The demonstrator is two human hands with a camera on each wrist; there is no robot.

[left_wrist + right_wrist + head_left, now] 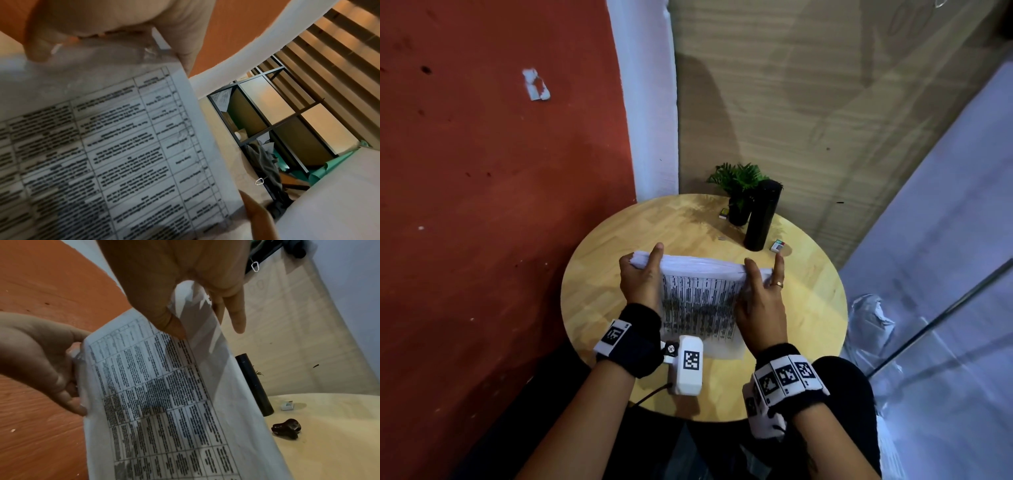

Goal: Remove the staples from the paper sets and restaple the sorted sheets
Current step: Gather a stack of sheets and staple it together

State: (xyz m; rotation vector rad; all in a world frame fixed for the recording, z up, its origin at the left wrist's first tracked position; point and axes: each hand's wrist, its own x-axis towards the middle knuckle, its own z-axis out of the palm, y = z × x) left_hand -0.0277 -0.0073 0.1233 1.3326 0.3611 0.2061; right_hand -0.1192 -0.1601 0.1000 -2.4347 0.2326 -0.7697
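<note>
- Two hands, left hand (638, 281) and right hand (760, 301), grip one paper stack (698, 294) upright on the round table (808, 308); tap its edge to square the sheets.
- Left wrist: fingers (185, 48) curl around the stack's edge.
- Right wrist: thumb (164, 316) pinches paper; one black stapler (286, 428) lies nearby.

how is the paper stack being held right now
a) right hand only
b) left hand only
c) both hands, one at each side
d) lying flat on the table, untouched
c: in the head view the left hand grips one side of the paper stack and the right hand grips the other, holding it up over the round table.
</note>
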